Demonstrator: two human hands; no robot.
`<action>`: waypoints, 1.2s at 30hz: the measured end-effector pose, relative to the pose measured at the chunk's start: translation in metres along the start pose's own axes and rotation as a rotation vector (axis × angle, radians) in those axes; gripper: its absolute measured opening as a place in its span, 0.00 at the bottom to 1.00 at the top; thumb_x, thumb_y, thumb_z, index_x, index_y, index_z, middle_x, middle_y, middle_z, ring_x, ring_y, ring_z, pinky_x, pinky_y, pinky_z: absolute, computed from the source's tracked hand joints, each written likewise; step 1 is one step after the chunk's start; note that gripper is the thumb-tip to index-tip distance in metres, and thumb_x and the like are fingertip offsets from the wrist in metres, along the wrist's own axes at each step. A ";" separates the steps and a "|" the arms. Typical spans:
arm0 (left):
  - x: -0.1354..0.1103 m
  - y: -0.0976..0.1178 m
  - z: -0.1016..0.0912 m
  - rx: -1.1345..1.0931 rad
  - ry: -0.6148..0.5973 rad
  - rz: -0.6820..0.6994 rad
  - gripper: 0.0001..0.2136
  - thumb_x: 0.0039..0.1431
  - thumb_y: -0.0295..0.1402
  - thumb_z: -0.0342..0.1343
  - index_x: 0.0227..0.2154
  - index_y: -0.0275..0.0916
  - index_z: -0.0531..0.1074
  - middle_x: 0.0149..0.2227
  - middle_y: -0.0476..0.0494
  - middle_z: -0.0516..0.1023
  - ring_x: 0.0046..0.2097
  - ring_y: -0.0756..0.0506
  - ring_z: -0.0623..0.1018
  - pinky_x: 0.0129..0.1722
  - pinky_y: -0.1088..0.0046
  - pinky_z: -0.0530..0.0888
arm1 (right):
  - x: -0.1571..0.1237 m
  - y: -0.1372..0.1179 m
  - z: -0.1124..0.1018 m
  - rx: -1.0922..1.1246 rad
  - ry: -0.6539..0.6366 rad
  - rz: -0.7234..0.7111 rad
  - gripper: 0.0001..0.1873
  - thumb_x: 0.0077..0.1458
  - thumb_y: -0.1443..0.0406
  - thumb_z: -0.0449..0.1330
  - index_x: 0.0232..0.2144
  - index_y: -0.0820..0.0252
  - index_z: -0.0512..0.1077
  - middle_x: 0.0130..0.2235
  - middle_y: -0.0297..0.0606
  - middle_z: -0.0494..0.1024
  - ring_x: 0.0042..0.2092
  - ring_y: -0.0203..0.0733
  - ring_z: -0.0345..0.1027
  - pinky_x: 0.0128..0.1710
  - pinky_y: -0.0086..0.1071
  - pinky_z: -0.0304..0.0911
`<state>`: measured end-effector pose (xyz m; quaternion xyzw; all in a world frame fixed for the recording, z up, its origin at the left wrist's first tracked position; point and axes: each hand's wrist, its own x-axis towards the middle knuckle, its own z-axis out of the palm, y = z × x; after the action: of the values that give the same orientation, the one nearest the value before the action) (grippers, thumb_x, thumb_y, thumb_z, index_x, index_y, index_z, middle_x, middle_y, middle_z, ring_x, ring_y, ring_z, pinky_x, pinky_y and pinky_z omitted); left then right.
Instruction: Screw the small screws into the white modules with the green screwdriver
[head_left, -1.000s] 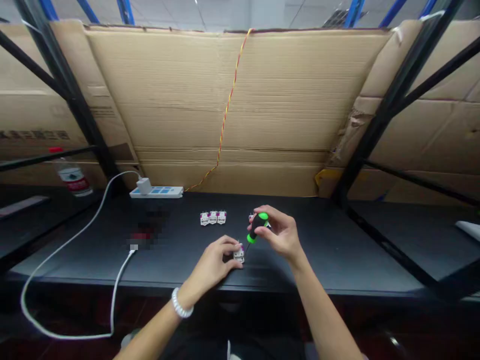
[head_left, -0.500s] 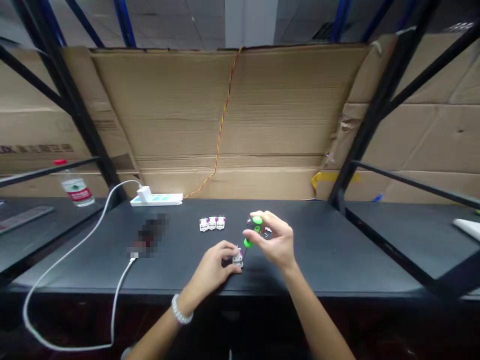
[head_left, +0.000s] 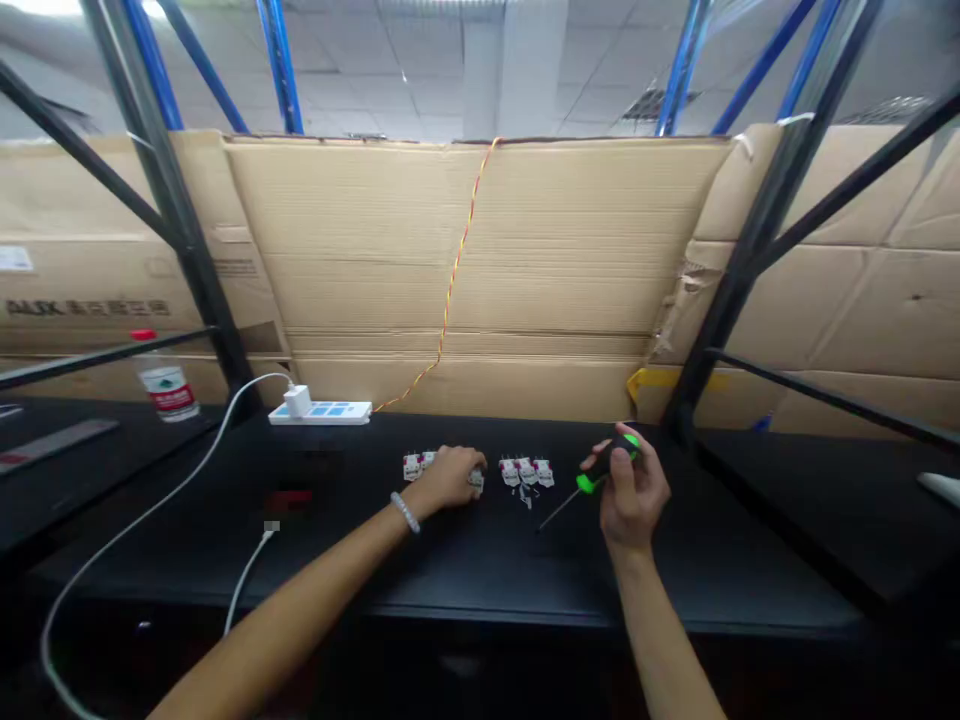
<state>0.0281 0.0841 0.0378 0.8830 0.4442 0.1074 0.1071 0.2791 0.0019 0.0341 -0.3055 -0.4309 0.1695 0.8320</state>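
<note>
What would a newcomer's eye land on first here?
The black-and-green screwdriver gripped in the right hand stands out first, its thin shaft angled down-left over the black tabletop. Just left of it sits a row of three small white-and-magenta components. Behind the table, a broad tan corrugated cardboard sheet fills the view, with a twisted red-and-yellow wire running down it.

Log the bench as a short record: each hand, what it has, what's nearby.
Left hand: fingertips at a small white connector
Right hand: gripping a green-and-black screwdriver
Between hands: three white connectors in a row
Left of left hand: more connectors
Behind: white power strip on the black bench
</note>
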 end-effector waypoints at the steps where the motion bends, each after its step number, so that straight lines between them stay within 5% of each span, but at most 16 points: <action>1: 0.009 -0.005 -0.002 0.006 -0.002 -0.011 0.18 0.51 0.28 0.71 0.46 0.42 0.80 0.50 0.40 0.84 0.54 0.33 0.80 0.58 0.59 0.71 | -0.001 0.002 -0.004 -0.007 -0.010 0.012 0.20 0.62 0.56 0.68 0.52 0.58 0.76 0.34 0.34 0.78 0.27 0.36 0.75 0.27 0.32 0.74; 5: 0.025 -0.026 -0.008 0.013 -0.012 -0.043 0.19 0.50 0.30 0.72 0.47 0.44 0.81 0.51 0.43 0.85 0.55 0.35 0.81 0.59 0.61 0.71 | -0.005 0.007 -0.015 -0.014 -0.043 0.035 0.20 0.64 0.56 0.67 0.54 0.57 0.75 0.36 0.35 0.78 0.28 0.38 0.76 0.28 0.34 0.75; 13: 0.009 -0.046 -0.018 -0.002 -0.018 -0.062 0.21 0.48 0.29 0.72 0.47 0.44 0.81 0.50 0.44 0.84 0.53 0.37 0.82 0.55 0.64 0.74 | -0.010 0.006 -0.011 -0.007 -0.107 0.054 0.18 0.65 0.56 0.65 0.54 0.55 0.75 0.36 0.35 0.78 0.29 0.39 0.77 0.28 0.34 0.75; 19: 0.016 -0.019 -0.008 -0.058 0.030 0.084 0.25 0.55 0.29 0.68 0.57 0.44 0.76 0.62 0.40 0.76 0.63 0.36 0.76 0.63 0.57 0.70 | -0.015 0.006 -0.007 -0.014 -0.123 0.066 0.17 0.67 0.56 0.63 0.55 0.55 0.74 0.36 0.34 0.78 0.29 0.39 0.76 0.30 0.35 0.76; 22: 0.030 0.004 0.005 -0.092 0.039 0.178 0.24 0.61 0.31 0.66 0.60 0.43 0.75 0.62 0.40 0.76 0.63 0.39 0.75 0.66 0.63 0.69 | -0.016 0.007 -0.007 0.006 -0.125 0.079 0.18 0.66 0.56 0.64 0.55 0.55 0.74 0.37 0.34 0.77 0.29 0.39 0.76 0.30 0.35 0.75; 28: 0.051 0.019 0.018 -0.078 0.002 0.164 0.11 0.59 0.30 0.67 0.45 0.40 0.83 0.52 0.39 0.83 0.54 0.37 0.81 0.59 0.64 0.75 | -0.014 0.005 -0.009 -0.011 -0.113 0.079 0.18 0.66 0.55 0.63 0.54 0.56 0.74 0.36 0.35 0.77 0.29 0.39 0.76 0.29 0.35 0.76; 32: 0.037 0.012 0.013 -0.073 -0.018 0.111 0.11 0.56 0.28 0.68 0.43 0.40 0.83 0.48 0.41 0.84 0.51 0.38 0.82 0.55 0.66 0.76 | -0.013 0.004 -0.010 -0.021 -0.116 0.066 0.18 0.66 0.56 0.63 0.54 0.56 0.74 0.36 0.34 0.77 0.29 0.38 0.76 0.29 0.34 0.75; 36: -0.002 0.007 0.003 -0.070 -0.039 0.084 0.12 0.53 0.25 0.68 0.42 0.40 0.83 0.48 0.41 0.84 0.50 0.38 0.83 0.54 0.66 0.76 | -0.013 0.005 -0.010 -0.023 -0.117 0.056 0.18 0.67 0.56 0.63 0.54 0.56 0.74 0.36 0.34 0.77 0.29 0.38 0.76 0.29 0.34 0.74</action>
<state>0.0335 0.0783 0.0364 0.8985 0.4005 0.1103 0.1419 0.2800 -0.0050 0.0178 -0.3165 -0.4719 0.2055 0.7968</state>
